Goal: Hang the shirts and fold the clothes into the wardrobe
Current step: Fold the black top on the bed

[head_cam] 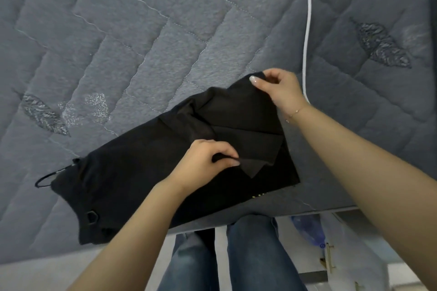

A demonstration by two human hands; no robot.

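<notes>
The fingers point(227, 157) of the left hand point(208, 163) are curled and pinch a loose triangular flap of a black garment point(132, 177), while the thumb and fingers of the right hand point(279, 90) pinch its far corner. The garment is laid flat near the edge of a grey quilted mattress point(142, 42), stitched in a herringbone pattern with embroidered feather motifs point(45, 113) and trimmed with white piping point(307, 30). The cloth appears matte and soft, creased at the middle. A thin cord loop point(43, 181) and a small buckle point(91, 216) are seen at its left end. Yellow print point(259, 195) is glimpsed near the lower hem, too small to be read. A fine bracelet point(293, 113) is worn on the right wrist.
</notes>
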